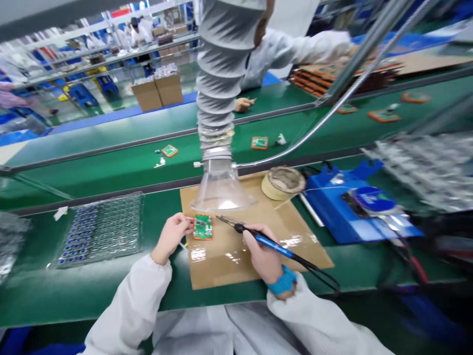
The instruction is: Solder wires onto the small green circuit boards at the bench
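A small green circuit board (203, 228) with an orange border lies on the brown cardboard sheet (229, 276). At its left edge my left hand (173, 237) is closed in a pinch, fingertips touching or very near the board. Whatever sits between those fingertips is too small to make out; a thin white piece shows just below them. My right hand (264, 254), with a blue band at the wrist, grips a blue and black soldering iron (273, 243). The iron's tip points left, slightly right of the board's upper edge and apart from it.
A clear fume hood (221, 190) hangs low over the cardboard from a grey duct (219, 88). Solder tape-like roll (283, 182) and a blue stand (332, 207) are right. Left lies a clear tray (107, 229) of blue-topped parts. Boards lie along the green belt (129, 165); a co-worker's hand (244, 104) is beyond.
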`<state>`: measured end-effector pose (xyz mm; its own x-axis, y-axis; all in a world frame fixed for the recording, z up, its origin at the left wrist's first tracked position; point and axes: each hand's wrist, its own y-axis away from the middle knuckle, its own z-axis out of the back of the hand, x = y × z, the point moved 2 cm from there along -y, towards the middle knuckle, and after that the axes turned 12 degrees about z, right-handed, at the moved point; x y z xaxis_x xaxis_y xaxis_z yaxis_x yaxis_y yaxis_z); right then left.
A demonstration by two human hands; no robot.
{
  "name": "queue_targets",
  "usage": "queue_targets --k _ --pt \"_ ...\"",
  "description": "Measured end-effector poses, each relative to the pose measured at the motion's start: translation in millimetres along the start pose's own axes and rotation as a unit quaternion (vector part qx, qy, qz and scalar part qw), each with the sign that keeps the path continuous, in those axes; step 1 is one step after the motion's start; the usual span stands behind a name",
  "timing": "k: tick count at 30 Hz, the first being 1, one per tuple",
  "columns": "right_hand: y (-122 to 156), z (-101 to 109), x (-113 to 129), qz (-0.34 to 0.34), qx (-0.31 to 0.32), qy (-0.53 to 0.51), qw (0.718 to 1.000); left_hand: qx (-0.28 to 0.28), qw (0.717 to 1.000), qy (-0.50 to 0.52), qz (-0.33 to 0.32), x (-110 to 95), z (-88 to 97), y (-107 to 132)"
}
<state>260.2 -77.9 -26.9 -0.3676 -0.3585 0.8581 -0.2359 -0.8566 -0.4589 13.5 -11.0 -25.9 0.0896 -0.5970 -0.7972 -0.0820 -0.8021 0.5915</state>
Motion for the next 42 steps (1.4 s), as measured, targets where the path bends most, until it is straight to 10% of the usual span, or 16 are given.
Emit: queue_targets --k 7,12,31,38,42 --pt "6.2 70.3 -10.4 0.109 0.055 0.095 0.988 -0.046 0.996 -0.058 -0.048 -1.6 12.8 -0.5" --pt "-2.0 120.3 -37.3 0.048 0.021 0.167 0.985 -0.068 0.995 -0.062 -0.046 -4.2 22.5 1.9" --pt "-5.4 96.8 -37.0 0.019 0.086 0.062 0.994 -0.142 0.986 -0.081 -0.035 -13.9 58.9 22.3" --pt "-6.2 83.8 -20.4 -0.007 0.053 0.075 0.996 0.007 0.996 -0.085 -0.014 -10.8 -11.5 7.2" --pt "-7.3 55.0 2.3 0.013 0.026 0.056 0.998 -0.093 0.944 -0.3 -0.102 -3.7 -32.7 6.0"
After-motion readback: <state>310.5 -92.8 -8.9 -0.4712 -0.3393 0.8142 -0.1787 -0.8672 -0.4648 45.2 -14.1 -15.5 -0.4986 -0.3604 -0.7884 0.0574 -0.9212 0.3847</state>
